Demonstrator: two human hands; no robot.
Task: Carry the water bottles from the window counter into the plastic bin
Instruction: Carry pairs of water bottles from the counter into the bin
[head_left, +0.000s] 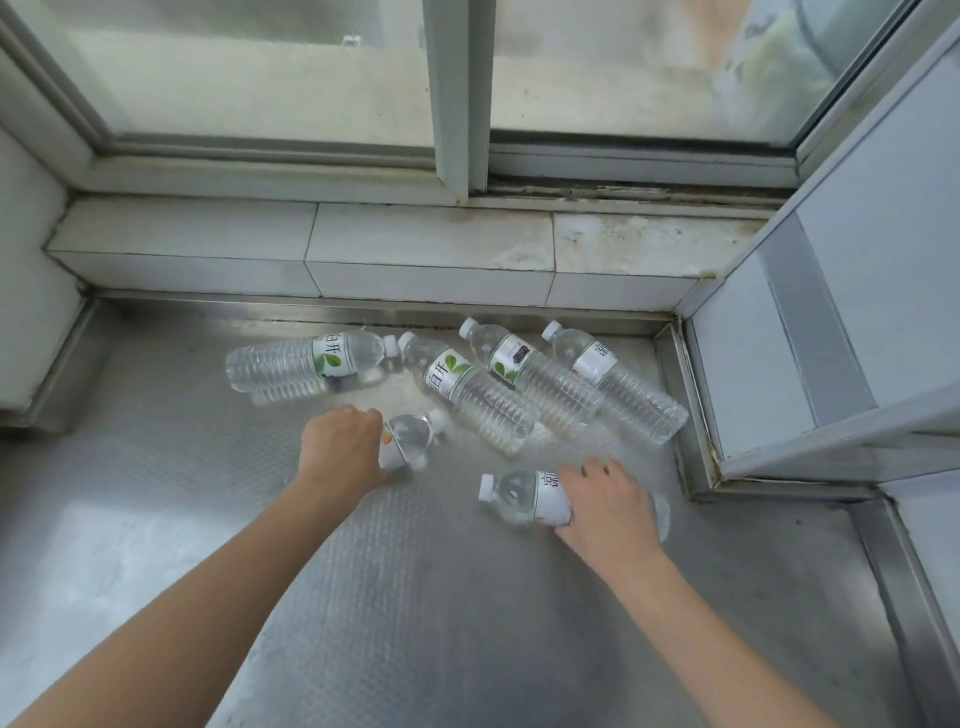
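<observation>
Six clear water bottles lie on their sides on the steel table (156, 519) below the window (457, 78), gathered in the middle and right of the frame. Lying flat, they offer their long bodies to a grasp from above, which seems to be why both hands come down over them palm-first.

The left hand (340, 441), at the centre of the frame, is wrapped over the body of a small bottle (413, 434) whose white cap points to the upper right. The fingers curl round the label end, so only the shoulder and cap show. The right hand (610, 506), lower right of centre, is closed over the lower half of another bottle (524, 493), its cap pointing left. Both bottles appear to rest on the table, though contact underneath is hard to judge. Taking one in each hand would halve the trips.

Four more bottles wait untouched. One (306, 361) lies crosswise at centre left, cap to the right. Three (467, 389) (540, 376) (618, 382) lie side by side and slanted, caps toward the tiled sill (431, 244) and bases toward the lower right, close to the table's raised right edge beside a grey cabinet (857, 260).

The plastic bin is not in view, so the carry has yet to happen.
</observation>
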